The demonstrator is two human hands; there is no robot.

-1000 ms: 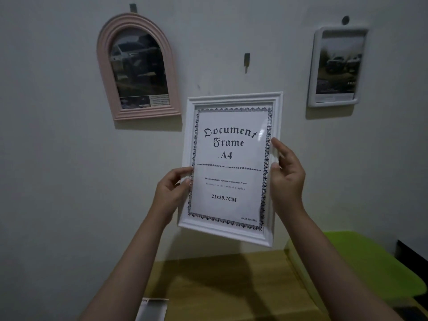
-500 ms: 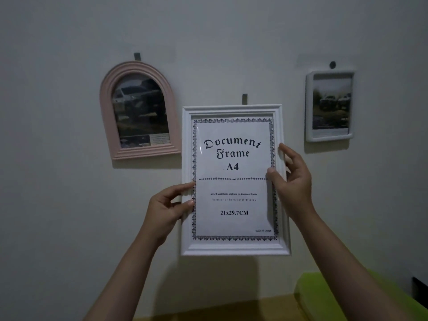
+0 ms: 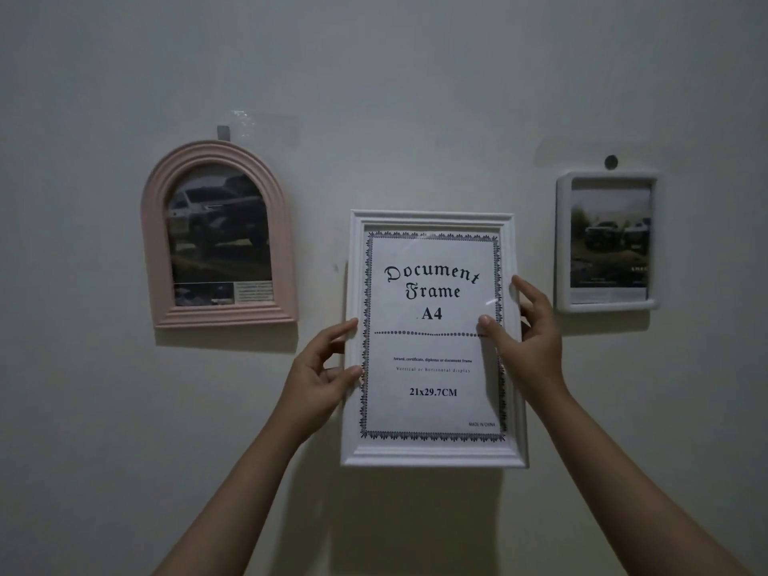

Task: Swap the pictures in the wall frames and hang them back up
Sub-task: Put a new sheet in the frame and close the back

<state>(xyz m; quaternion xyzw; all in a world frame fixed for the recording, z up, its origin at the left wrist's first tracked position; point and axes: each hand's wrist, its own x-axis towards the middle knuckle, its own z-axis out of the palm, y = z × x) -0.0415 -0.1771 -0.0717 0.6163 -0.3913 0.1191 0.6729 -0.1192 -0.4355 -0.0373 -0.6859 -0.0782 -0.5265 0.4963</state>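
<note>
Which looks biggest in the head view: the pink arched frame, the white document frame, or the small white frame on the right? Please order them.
1. White document frame, clearly the largest, though the hands hold it and it may be nearer the camera.
2. Pink arched frame.
3. Small white frame, the smallest.

Dim room, greyish cast — wall [image 3: 415, 97] darkens toward the corners. Light from above: soft shadows drop below the pink arched frame [image 3: 158, 259] and white document frame [image 3: 432, 453]. Small glare streaks on its glazing. Centre sharp — slight wide-angle bowing at edges.
</note>
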